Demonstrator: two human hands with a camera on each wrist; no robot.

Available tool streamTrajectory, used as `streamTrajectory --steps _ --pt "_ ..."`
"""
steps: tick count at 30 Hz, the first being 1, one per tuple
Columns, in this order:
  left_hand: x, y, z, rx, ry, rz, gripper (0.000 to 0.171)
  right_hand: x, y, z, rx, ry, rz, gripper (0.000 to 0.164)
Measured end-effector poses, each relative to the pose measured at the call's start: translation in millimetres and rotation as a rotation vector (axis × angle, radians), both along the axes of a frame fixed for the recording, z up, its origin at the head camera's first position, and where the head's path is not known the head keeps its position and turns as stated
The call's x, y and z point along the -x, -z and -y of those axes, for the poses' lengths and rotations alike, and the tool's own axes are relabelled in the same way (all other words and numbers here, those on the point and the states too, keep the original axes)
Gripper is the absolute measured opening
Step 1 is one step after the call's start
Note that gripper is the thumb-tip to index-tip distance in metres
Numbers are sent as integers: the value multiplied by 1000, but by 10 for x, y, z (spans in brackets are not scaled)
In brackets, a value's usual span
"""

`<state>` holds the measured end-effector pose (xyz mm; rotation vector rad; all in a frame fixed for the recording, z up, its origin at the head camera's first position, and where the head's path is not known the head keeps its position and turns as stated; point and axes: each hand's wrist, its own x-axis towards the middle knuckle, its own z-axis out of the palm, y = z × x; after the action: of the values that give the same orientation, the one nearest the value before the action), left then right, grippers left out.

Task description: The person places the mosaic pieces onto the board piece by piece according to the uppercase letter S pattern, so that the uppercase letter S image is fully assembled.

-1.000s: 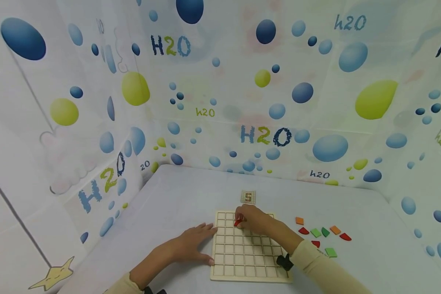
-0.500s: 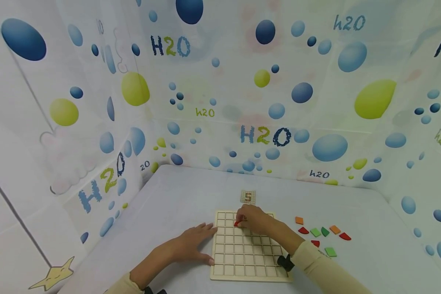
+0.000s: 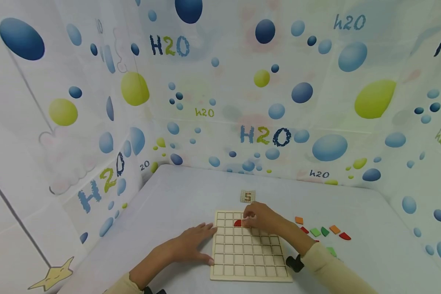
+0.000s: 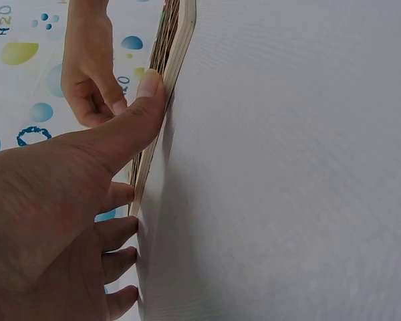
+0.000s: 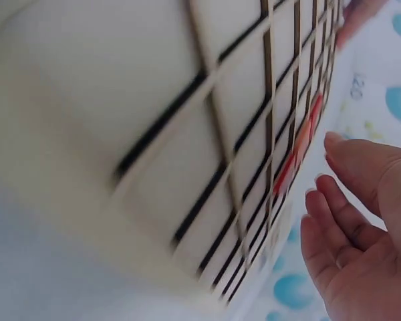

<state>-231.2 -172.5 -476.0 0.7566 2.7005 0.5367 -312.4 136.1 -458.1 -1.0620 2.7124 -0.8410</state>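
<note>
On the surface [image 3: 191,192] before us lies the board [image 3: 239,259], with a card [image 3: 248,196] just behind it and loose pieces [image 3: 335,229] to its right. In the board, near its far edge, we see another piece [image 3: 237,223], just left of the right fingers [image 5: 347,212]; the left fingers [image 4: 117,233] touch the board's left edge.

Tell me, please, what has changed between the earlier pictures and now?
The right hand has let go of the red piece and moved a little to the right, leaving the piece more uncovered on the grid board. The left hand at the board's left edge, the board and the small card stayed as they were.
</note>
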Motion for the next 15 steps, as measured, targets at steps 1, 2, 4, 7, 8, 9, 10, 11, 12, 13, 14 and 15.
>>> streamTrajectory --steps 1,2,4,7,8,9,10,11,12,13,14,15 --pt "0 0 -2 0 -2 1 102 9 -10 -69 19 17 14 12" --pt "-2 -2 -4 1 -3 -3 102 22 -17 -143 33 32 14 14" --pt "-5 -2 -6 -4 -9 1 102 49 -30 -300 57 76 2 18" --pt "-8 0 -6 -14 -8 4 102 75 -28 -555 90 172 -2 23" --pt "-9 2 -5 -16 -4 3 102 78 -26 -644 103 206 0 24" --pt "-10 2 -4 -18 -2 5 102 79 -21 -736 116 238 7 25" --pt "-12 1 -3 -20 0 6 102 74 -19 -829 132 277 33 27" --pt "-12 1 -3 -21 1 7 101 68 -16 -919 147 311 58 29" --pt "-14 -3 -1 -22 1 8 101 65 -8 -1005 160 339 75 30" --pt "-14 -4 -1 -21 1 10 101 60 3 -1087 172 366 93 32" --pt "-13 -5 0 -19 -1 10 101 52 15 -1163 178 387 108 35" --pt "-11 -4 1 -19 -3 12 101 44 31 -1234 175 406 117 36"
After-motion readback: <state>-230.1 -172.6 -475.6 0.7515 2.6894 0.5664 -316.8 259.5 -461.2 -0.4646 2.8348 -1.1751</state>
